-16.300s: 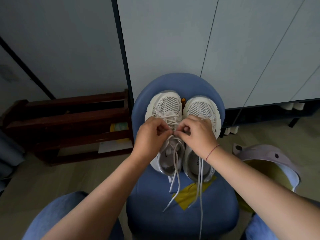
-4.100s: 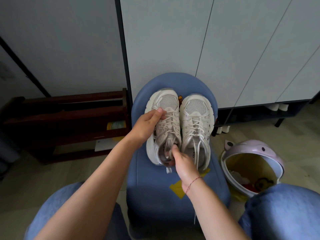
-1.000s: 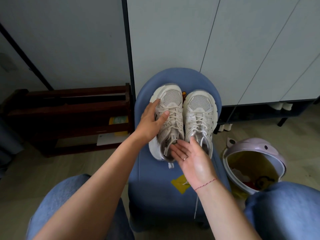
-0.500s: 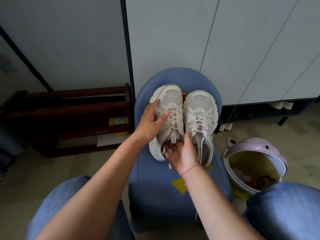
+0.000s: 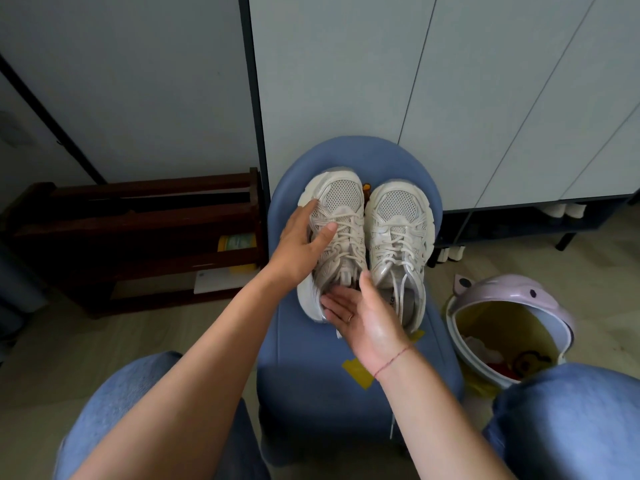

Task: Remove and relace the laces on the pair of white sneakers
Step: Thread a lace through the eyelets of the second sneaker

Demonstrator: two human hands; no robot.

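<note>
Left sneaker: left hand fingers straight against side; right hand fingers spread, palm-up, at heel.

No legible text; blurred lettering inside one sneaker.

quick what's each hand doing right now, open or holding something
Left hand: open, straight fingers and thumb resting on the left-side sneaker.
Right hand: open, palm up, fingertips at that sneaker's heel, holding nothing.
</note>
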